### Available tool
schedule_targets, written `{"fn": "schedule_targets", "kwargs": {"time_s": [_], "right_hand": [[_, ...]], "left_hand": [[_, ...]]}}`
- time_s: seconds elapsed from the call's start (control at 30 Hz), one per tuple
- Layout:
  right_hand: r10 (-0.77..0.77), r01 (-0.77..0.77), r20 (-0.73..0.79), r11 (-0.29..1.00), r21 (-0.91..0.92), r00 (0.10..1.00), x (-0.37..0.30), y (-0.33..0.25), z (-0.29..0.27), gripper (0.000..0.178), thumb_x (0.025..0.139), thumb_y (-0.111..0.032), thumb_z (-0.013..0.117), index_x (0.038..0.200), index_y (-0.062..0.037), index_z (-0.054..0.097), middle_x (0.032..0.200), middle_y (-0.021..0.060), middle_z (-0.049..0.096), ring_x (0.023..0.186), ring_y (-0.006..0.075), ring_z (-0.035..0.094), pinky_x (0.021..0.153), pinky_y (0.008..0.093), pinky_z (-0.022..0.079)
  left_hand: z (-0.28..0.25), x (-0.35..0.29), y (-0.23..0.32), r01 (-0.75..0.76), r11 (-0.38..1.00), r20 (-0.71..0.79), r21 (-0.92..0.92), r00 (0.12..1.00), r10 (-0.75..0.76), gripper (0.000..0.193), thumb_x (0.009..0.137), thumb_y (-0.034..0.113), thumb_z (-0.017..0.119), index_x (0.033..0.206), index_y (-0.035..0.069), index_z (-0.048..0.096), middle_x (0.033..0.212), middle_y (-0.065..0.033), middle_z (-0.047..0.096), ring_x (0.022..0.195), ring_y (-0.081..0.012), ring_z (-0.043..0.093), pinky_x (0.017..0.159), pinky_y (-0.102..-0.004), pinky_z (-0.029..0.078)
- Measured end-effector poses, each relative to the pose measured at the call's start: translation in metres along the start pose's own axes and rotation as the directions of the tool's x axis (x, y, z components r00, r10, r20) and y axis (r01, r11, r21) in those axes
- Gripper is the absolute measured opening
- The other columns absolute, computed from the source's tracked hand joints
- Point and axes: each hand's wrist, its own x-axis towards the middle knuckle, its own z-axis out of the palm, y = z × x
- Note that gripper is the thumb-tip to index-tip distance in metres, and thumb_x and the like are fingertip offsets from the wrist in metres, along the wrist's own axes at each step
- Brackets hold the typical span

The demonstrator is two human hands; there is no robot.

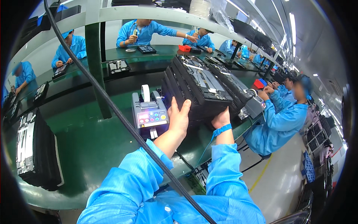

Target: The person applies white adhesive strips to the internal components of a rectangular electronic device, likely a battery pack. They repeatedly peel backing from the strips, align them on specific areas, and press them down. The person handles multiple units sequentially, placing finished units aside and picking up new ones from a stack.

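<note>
A tall stack of black trays (197, 99) carries flat grey-and-black electronic parts on its top tray, and it stands tilted in front of me. My left hand (179, 117) grips its near left side, thumb up along the edge and fingers partly hidden behind it. At the lower right corner, my right hand (222, 118) holds the stack from beneath, its fingertips out of sight under the trays. A blue wrist strap (222, 130) with a thin cord circles my right wrist. Just left of the stack sits a grey tape dispenser (150, 115) with coloured buttons and a white tape roll.
Another tray stack (233, 87) stands close on the right. A further stack (36, 153) is at the left of the green table (93, 156). A black cable (112, 112) crosses the view. A co-worker (283, 112) sits at right near another grey machine (255, 107); several others work across the belt.
</note>
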Motion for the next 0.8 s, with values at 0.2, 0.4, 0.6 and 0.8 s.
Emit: {"fn": "schedule_targets", "kwargs": {"time_s": [0.2,0.4,0.6,0.8], "right_hand": [[-0.134,0.132,0.059,0.991,0.021,0.989,-0.040,-0.032,0.056,0.058,0.096,-0.051,0.032,0.130,-0.0089,0.051,0.130,0.0082,0.054,0.121,0.0272,0.048,0.106,0.0416,0.033],[-0.239,0.215,0.169,0.965,0.150,0.956,-0.087,-0.036,0.112,0.050,0.094,-0.044,0.045,0.125,-0.0063,0.053,0.124,0.0093,0.058,0.113,0.0273,0.053,0.098,0.0424,0.041],[-0.160,0.136,0.408,0.987,0.088,0.899,-0.148,0.021,0.186,0.056,0.095,-0.049,0.039,0.128,-0.0046,0.048,0.120,0.0103,0.058,0.108,0.0241,0.056,0.094,0.0384,0.044],[0.088,-0.090,0.603,0.996,-0.028,0.793,-0.194,0.107,0.208,0.074,0.097,-0.059,0.024,0.140,-0.0006,0.035,0.134,0.0117,0.049,0.123,0.0185,0.045,0.105,0.0320,0.032]], "left_hand": [[-0.008,-0.014,0.025,-0.248,0.967,0.061,-0.054,0.966,0.251,0.086,0.086,0.047,0.063,0.146,0.003,0.021,0.142,-0.0205,0.025,0.131,-0.0299,0.029,0.109,-0.0385,0.025],[-0.048,-0.076,0.094,-0.238,0.856,0.174,-0.458,0.921,0.349,0.065,0.093,0.041,0.053,0.142,0.006,0.031,0.132,-0.0081,0.050,0.120,-0.0210,0.048,0.105,-0.0375,0.034],[-0.160,-0.124,0.101,-0.316,0.863,0.162,-0.394,0.901,0.403,0.062,0.089,0.056,0.050,0.133,0.012,0.046,0.131,-0.0042,0.053,0.124,-0.0244,0.047,0.105,-0.0421,0.034],[-0.253,-0.186,0.086,-0.315,0.881,-0.082,-0.353,0.948,0.307,0.050,0.091,0.045,0.052,0.126,0.010,0.051,0.119,-0.0062,0.060,0.110,-0.0232,0.056,0.095,-0.0399,0.043]]}}
